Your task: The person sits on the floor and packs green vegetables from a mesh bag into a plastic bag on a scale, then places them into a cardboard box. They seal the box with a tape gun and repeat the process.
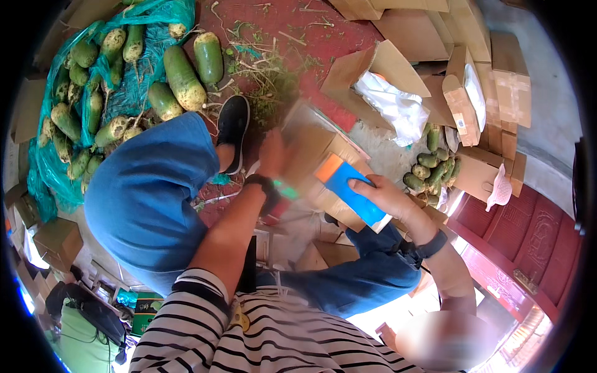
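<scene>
My right hand [385,193] grips a flat blue object with an orange end [357,196], thumb across its blue face. It lies over a brown cardboard box [322,140] in front of me, whose near part is blurred. My left hand [272,151] is motion-blurred beside the left edge of this box, near my black shoe [233,123]; whether it holds anything cannot be seen. A small green thing [285,190] shows blurred by the left wrist. Both wrists wear black bands.
Large green radishes [184,79] lie at the left, many in a teal plastic bag [158,42]. Trimmed roots and leaves [261,79] litter the red floor covering. An open carton with a silvery plastic liner [396,102], stacked cartons [510,84] and more radishes [436,168] stand at the right.
</scene>
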Demonstrator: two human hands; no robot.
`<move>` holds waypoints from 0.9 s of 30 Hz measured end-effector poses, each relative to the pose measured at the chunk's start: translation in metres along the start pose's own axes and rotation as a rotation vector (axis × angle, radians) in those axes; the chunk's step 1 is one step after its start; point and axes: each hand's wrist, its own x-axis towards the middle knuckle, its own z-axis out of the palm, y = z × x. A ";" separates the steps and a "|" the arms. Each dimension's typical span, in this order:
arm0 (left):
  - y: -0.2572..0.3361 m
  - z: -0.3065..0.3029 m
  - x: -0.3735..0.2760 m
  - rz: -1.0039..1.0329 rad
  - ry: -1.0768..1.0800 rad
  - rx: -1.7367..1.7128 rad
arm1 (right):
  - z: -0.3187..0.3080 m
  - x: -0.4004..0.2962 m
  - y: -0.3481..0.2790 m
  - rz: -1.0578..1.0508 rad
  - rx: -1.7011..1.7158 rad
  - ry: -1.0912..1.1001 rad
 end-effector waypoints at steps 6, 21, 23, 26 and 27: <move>0.012 0.036 0.023 0.271 -0.041 -0.336 | 0.001 0.000 0.000 0.040 -0.013 -0.009; 0.034 -0.029 -0.001 0.075 -0.337 -0.153 | 0.002 0.010 0.022 -0.071 0.061 -0.018; 0.032 -0.044 -0.015 0.048 -0.510 -0.418 | -0.001 0.010 0.013 -0.078 0.048 -0.033; 0.050 -0.049 -0.052 0.230 -0.541 -0.251 | -0.004 0.008 0.013 -0.128 0.065 -0.055; 0.053 -0.045 -0.058 0.291 -0.460 -0.194 | -0.008 -0.001 -0.001 -0.208 0.110 -0.077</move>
